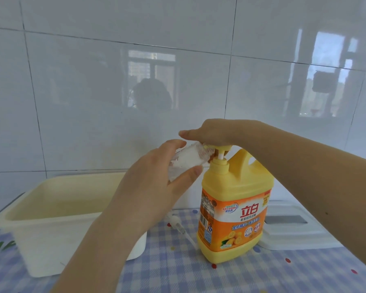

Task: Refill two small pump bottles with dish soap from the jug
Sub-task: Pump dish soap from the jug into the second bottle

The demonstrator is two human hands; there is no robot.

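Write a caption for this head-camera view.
Right hand presses the soap jug pump; left hand holds a small bottle.

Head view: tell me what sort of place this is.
Probably a home kitchen counter: glossy white wall tiles, a yellow dish-soap pump jug on a blue checked tablecloth, and a cream plastic basin.

Checked blue tablecloth [283,275] under yellow soap jug [232,218], cream tub [51,229], loose pump [179,226], white lid [294,231].

The jug [235,208] label reads "立白"; smaller print illegible.
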